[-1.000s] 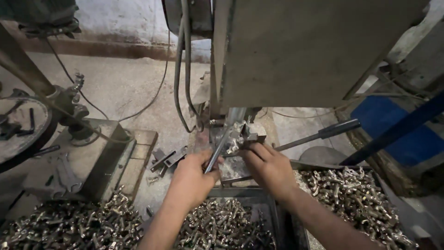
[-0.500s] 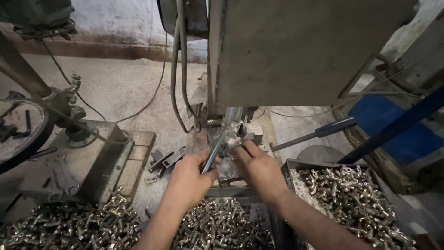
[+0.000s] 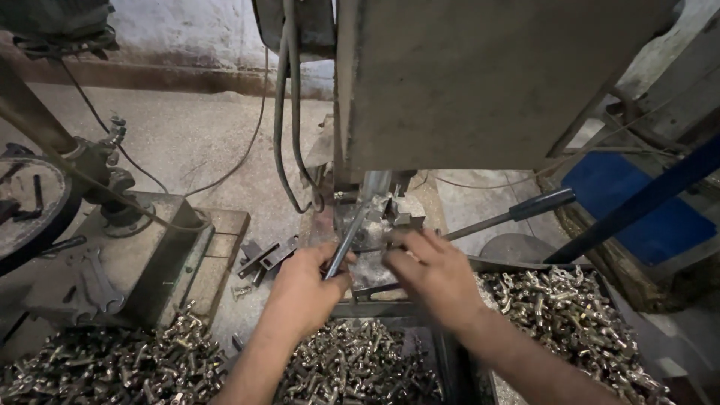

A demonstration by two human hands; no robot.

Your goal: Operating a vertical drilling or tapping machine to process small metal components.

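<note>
Head view looks straight down on a person at a small press-like machine [image 3: 480, 82], both bare hands up at its fixture [image 3: 379, 225]. At about ten o'clock from that fixture sits a heavy base with a wrench [image 3: 94, 281] lying on it; at four o'clock a tray of small bright metal parts [image 3: 562, 307] spreads out, with more parts heaped at six and eight o'clock. Left hand [image 3: 304, 289] has its fingers curled closed round a slim steel rod [image 3: 346, 240] that slants up toward the fixture. Right hand [image 3: 435, 274] has fingers extended and pressed onto the piece in the fixture (whether it pinches anything I cannot tell). Compared with a moment ago the hands have barely shifted: the rod keeps the same slant and the right fingertips sit at the same spot, so the work at the fixture looks ongoing rather than finished. A black-handled lever [image 3: 525, 210] juts out at two o'clock, untouched.
</note>
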